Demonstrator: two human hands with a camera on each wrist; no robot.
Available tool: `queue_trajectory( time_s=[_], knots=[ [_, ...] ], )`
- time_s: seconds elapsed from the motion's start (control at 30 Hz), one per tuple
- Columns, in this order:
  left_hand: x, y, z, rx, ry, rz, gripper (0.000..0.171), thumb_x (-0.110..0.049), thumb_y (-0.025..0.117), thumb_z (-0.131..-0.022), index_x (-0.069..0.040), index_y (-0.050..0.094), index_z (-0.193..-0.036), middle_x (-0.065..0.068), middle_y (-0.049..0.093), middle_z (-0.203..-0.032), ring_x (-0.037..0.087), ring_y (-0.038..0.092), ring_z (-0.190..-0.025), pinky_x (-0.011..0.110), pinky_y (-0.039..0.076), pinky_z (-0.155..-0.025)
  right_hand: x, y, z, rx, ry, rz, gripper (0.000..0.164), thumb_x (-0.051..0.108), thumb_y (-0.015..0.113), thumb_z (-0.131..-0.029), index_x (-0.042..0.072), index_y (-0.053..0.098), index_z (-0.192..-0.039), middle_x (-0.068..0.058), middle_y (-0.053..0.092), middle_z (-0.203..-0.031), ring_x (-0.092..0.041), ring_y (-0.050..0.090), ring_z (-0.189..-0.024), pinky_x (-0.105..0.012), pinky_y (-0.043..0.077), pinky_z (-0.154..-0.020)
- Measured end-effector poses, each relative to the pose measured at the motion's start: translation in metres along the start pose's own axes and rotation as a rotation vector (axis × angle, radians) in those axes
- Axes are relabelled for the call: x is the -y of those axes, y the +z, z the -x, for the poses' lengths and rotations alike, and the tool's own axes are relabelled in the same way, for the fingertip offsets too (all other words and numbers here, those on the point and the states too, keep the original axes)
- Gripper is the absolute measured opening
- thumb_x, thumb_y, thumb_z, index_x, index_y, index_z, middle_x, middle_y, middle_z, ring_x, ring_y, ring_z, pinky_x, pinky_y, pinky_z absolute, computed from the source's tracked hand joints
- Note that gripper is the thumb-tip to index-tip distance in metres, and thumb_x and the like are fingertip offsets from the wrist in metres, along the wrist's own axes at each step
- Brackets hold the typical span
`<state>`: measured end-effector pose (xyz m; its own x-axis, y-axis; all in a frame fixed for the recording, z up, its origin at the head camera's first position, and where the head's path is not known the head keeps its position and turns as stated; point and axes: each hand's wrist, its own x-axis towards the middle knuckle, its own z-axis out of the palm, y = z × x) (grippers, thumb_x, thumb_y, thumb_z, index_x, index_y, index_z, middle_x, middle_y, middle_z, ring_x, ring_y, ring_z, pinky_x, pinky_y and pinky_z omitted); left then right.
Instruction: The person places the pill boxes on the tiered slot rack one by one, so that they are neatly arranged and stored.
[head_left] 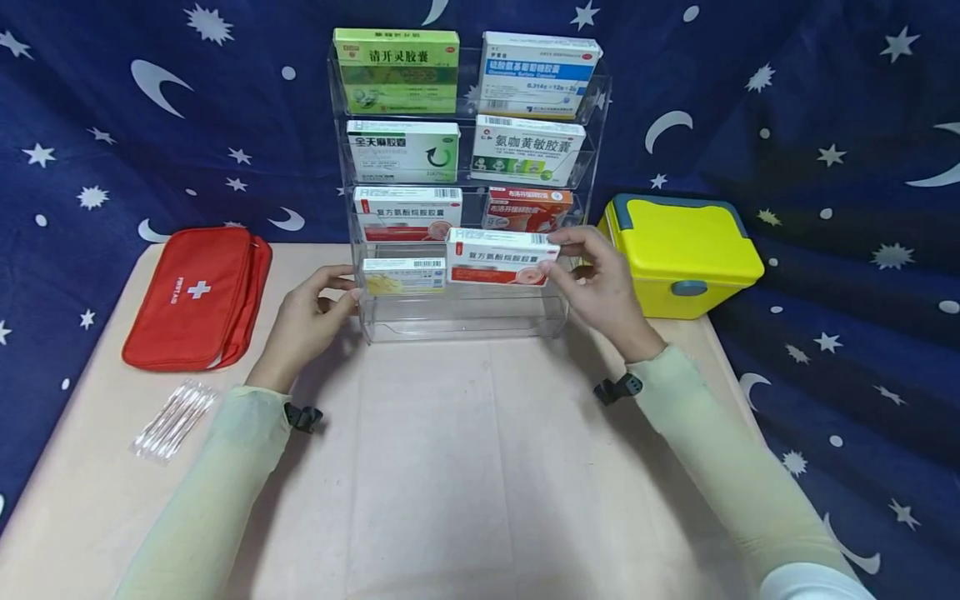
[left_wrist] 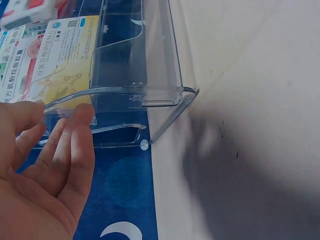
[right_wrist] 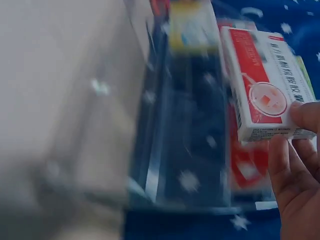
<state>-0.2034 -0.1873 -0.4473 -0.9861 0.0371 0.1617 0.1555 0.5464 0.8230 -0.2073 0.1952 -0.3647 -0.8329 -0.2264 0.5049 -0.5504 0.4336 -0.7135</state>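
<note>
My right hand (head_left: 602,292) pinches one end of a white and red medicine box (head_left: 498,258) between thumb and fingers. The box is held in front of the lower shelves of a clear plastic display rack (head_left: 468,332); in the right wrist view the same medicine box (right_wrist: 265,85) shows its red band and round picture. At the rack's left side, my left hand (head_left: 303,329) holds the side edge, the thumb and fingers about the clear panel in the left wrist view. Beside it, a yellow and white medicine box (head_left: 404,277) stands on a low shelf.
Several other medicine boxes fill the upper shelves, among them a green box (head_left: 397,71) and an orange-red box (head_left: 527,210). A red first-aid pouch (head_left: 187,300) and packaged cotton swabs (head_left: 175,419) lie left. A yellow case (head_left: 686,254) stands right, near the starry blue cloth (head_left: 825,208).
</note>
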Motion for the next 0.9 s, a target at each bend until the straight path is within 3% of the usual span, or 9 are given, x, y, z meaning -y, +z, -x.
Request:
queue_trajectory(
  time_s=[0.2,0.37,0.47,0.6,0.9],
  knots=[
    [-0.001,0.000,0.000,0.007,-0.004,0.000,0.041,-0.033,0.065,-0.101,-0.019,0.060,-0.139,0.011,0.068,-0.118,0.029,0.068,-0.078,0.034,0.047,-0.068,-0.029,-0.025,-0.025,0.058,-0.092,0.188,0.037,0.006,0.078,-0.090,0.010,0.066,-0.124,-0.001,0.062,-0.117,-0.014,0.057,-0.096,-0.024,0.050,-0.070],
    [0.000,0.000,0.000,0.004,0.000,0.001,0.040,-0.032,0.065,-0.101,-0.019,0.060,-0.139,0.010,0.068,-0.117,0.029,0.069,-0.077,0.030,0.047,-0.063,-0.038,-0.023,-0.030,0.152,-0.174,0.265,0.035,0.009,0.078,-0.090,0.011,0.066,-0.123,0.000,0.062,-0.122,-0.019,0.057,-0.101,-0.031,0.052,-0.067],
    [0.001,0.001,0.000,0.010,0.007,0.009,0.040,-0.031,0.065,-0.102,-0.019,0.060,-0.139,0.011,0.068,-0.117,0.028,0.069,-0.077,0.028,0.047,-0.061,-0.040,-0.020,-0.029,0.174,-0.217,0.302,0.034,0.008,0.077,-0.091,0.010,0.066,-0.123,-0.002,0.062,-0.123,-0.022,0.057,-0.095,-0.027,0.049,-0.061],
    [0.002,0.001,0.001,0.013,0.010,0.012,0.040,-0.031,0.064,-0.102,-0.018,0.059,-0.140,0.011,0.068,-0.118,0.030,0.069,-0.079,0.027,0.048,-0.060,-0.041,-0.018,-0.029,0.159,-0.242,0.314,0.034,0.009,0.077,-0.091,0.010,0.068,-0.124,-0.002,0.063,-0.122,-0.023,0.058,-0.094,-0.023,0.045,-0.058],
    [0.003,0.000,0.001,0.015,0.007,0.024,0.040,-0.031,0.065,-0.102,-0.018,0.060,-0.140,0.011,0.068,-0.119,0.029,0.068,-0.078,0.027,0.048,-0.060,-0.044,-0.012,-0.032,0.152,-0.220,0.278,0.035,0.005,0.078,-0.089,0.009,0.068,-0.123,-0.001,0.063,-0.121,-0.020,0.060,-0.103,-0.021,0.051,-0.061]
  ],
)
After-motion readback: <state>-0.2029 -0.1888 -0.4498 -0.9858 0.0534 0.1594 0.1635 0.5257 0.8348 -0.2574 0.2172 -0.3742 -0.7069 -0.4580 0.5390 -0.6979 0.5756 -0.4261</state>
